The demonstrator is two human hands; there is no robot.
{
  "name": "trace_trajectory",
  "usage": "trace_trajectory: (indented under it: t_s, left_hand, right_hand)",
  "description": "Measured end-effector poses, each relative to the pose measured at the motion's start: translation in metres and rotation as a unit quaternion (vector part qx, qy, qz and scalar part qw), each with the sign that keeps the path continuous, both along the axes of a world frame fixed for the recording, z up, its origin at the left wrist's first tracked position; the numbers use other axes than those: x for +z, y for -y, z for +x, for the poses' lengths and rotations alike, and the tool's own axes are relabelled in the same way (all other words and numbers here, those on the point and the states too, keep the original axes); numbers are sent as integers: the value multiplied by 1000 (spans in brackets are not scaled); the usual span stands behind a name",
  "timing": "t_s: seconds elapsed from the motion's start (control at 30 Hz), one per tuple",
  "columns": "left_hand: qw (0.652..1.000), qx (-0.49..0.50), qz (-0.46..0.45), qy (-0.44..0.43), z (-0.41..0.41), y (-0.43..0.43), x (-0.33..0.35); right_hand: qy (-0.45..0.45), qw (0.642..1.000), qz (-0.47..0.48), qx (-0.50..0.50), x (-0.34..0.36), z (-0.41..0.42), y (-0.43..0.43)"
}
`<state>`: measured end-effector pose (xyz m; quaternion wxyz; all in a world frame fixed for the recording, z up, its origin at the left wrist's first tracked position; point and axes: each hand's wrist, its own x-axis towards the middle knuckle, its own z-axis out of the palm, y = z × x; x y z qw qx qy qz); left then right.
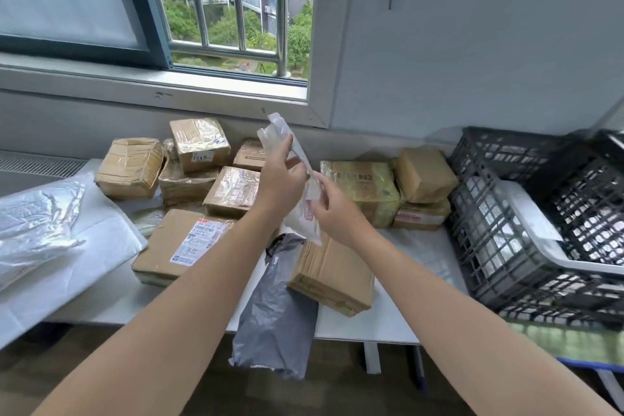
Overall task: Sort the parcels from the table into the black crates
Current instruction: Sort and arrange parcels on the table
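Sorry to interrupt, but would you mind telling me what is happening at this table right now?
A person holds a white plastic mailer up over the table with both hands: the left hand grips its upper part, the right hand pinches it lower down. Taped cardboard parcels and a grey poly bag lie on the table. The black crates stand at the right, one holding white packages.

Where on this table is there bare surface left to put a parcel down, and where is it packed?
Bare table shows at the front right, between the flat cardboard box and the black crate. A narrower strip lies front left, between the white sheet and the labelled box. The back, along the wall, is packed with brown parcels.
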<state>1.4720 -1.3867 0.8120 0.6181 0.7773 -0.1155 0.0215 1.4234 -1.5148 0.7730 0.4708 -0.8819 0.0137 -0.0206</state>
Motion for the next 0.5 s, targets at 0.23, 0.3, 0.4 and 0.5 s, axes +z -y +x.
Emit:
trace_trajectory:
  t_s: [0.23,0.3,0.4,0.5]
  left_hand:
    - [997,-23,35,62,9,-4,16]
    - [997,6,26,69,11,-7,14]
    - [996,37,64,51,13,-11,10]
    - [992,35,114,46,13,-9,3]
  right_hand:
    - [78,988,-58,-121,44,7,44]
    - [85,988,-38,-126,53,9,59]
    - [99,989,-2,-108,67,7,76]
    - [89,991,18,-99,75,4,89]
